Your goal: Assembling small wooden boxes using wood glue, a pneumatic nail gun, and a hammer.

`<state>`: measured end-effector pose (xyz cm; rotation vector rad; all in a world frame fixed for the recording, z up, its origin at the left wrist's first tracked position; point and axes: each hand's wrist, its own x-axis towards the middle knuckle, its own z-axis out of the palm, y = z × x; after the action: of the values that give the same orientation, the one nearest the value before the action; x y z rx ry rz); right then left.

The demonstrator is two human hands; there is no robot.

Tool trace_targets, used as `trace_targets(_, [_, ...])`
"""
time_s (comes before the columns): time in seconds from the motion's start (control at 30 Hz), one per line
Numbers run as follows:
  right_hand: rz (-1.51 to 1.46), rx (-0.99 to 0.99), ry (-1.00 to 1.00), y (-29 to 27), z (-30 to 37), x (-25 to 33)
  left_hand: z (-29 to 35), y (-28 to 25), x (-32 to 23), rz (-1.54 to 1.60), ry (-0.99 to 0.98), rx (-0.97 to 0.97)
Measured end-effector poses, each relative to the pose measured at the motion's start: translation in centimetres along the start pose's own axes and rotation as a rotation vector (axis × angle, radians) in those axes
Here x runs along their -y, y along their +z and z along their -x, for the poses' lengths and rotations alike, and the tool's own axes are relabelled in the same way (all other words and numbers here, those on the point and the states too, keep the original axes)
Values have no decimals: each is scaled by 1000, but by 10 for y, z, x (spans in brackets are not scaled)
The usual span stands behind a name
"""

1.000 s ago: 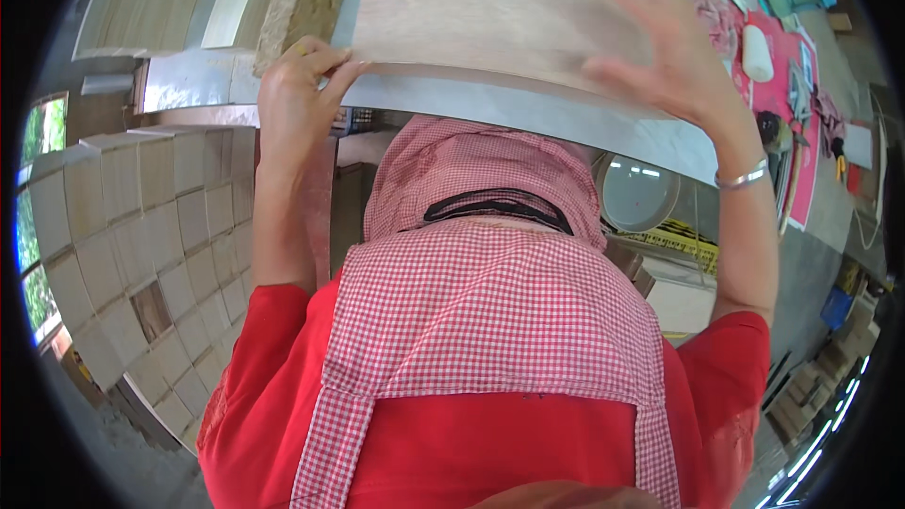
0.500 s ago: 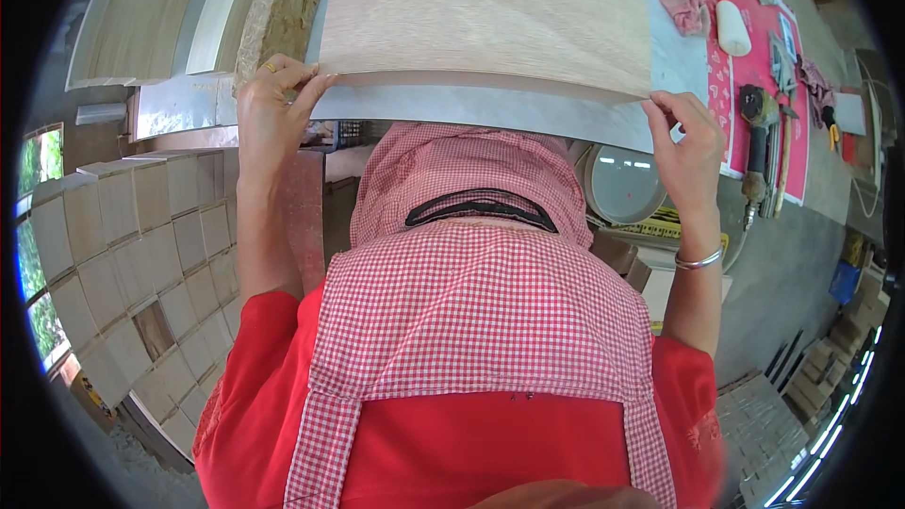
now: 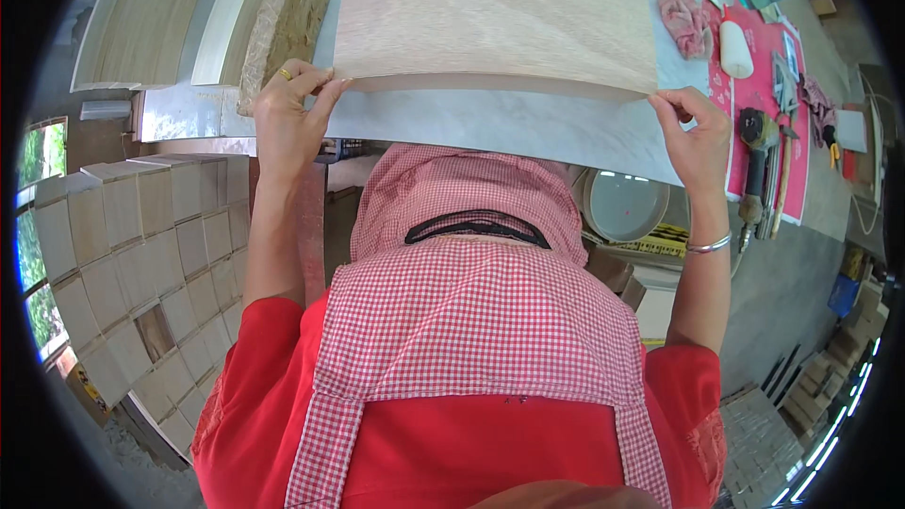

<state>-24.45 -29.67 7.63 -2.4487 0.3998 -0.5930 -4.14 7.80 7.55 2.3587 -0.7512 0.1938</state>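
The person stands at a pale grey worktable [image 3: 490, 127] in the upper half of the frame, holding a thin sheet of light wood veneer [image 3: 495, 24] by its 2 near corners. The left hand [image 3: 287, 113] pinches the near-left corner between thumb and fingertips; the right hand [image 3: 696, 132] pinches the near-right corner the same way. The sheet's long axis runs left to right across the frame, and it stretches away from both hands toward the top, so each hand sits at an end of the near edge, neither closer than the other. That near edge sags a little in the middle and looks lifted off the table, though how much of the far edge rests on it is hard to tell.

Just left of the sheet lies a rough chipboard block [image 3: 283, 24], close beside the left hand. To the right sit a pink rag [image 3: 685, 19], a white bottle [image 3: 734, 47] and a power tool [image 3: 754, 165] on a pink mat [image 3: 764, 94]. The person's hooded head hides the table's near edge, and the fisheye bends everything by the rim.
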Motion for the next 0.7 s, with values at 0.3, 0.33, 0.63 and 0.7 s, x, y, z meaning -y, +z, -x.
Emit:
trace_targets(0.3, [303,-134,51,-52,20,-51,-15,-31,-30,-456,-83,209])
trace_targets(0.33, [483,-172,113,-69,30,-71,-24,-32,-41,-375,-45,221])
trace_targets(0.63, [768,7,613,-115,79,-177,-112,57,-175,-245,541,694])
trace_targets(0.7, [769,3,616,-114,73,-179,-98,89,-186,-417,552,528])
